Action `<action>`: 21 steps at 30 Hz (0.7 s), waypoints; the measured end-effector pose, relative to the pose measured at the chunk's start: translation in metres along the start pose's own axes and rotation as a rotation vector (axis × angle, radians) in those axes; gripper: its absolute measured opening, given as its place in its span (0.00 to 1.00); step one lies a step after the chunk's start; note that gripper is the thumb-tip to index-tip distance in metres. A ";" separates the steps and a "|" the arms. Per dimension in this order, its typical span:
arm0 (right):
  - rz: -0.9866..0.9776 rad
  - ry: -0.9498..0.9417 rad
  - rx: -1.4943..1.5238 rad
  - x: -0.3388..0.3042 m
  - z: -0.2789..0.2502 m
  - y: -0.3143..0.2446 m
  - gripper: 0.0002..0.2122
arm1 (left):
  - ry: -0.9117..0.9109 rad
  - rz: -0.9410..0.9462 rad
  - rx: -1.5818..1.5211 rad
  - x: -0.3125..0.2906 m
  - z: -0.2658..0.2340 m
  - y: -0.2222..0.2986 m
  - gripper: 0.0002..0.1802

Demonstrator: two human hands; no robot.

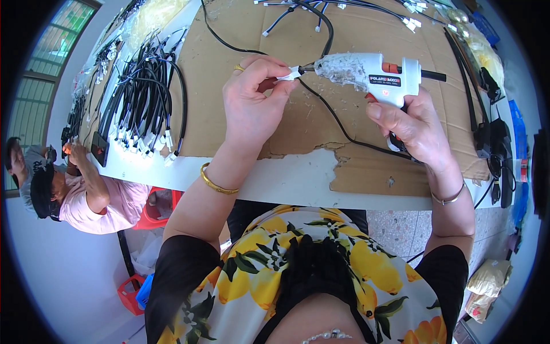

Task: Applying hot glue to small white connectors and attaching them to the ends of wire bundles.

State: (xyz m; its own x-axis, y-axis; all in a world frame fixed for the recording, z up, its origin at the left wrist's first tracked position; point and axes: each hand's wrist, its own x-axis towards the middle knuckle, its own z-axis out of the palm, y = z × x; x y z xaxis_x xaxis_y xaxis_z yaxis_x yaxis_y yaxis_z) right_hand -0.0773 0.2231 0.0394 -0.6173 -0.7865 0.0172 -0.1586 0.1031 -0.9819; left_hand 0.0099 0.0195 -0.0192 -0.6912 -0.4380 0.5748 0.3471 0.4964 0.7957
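My left hand (256,97) pinches a small white connector (291,74) between thumb and fingers, over the middle of the table. My right hand (413,123) is wrapped round the handle of a white hot glue gun (358,71), its fingers by the red trigger. The gun points left, and its metal tip meets the connector or stops right beside it. Glue strands coat the front of the gun, and a black glue stick (433,75) juts from its back. A black cable (334,113) runs from near the connector down to the right hand.
Cardboard (200,114) covers most of the white table (286,172). Bundled black cables with white connectors (143,97) lie at left; more cables (321,11) lie along the far edge. Power adapters (492,140) stand at right. Another person in pink (109,200) works at the far left.
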 end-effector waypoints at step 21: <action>-0.047 0.029 0.052 -0.001 0.000 0.003 0.07 | -0.009 -0.142 -0.093 -0.001 -0.003 0.001 0.08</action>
State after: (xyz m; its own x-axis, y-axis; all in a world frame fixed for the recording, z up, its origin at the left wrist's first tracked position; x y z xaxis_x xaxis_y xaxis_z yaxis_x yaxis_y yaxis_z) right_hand -0.0777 0.2241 0.0361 -0.6320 -0.7720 0.0682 -0.1481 0.0340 -0.9884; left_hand 0.0127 0.0181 -0.0189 -0.7429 -0.4918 0.4542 0.3027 0.3584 0.8831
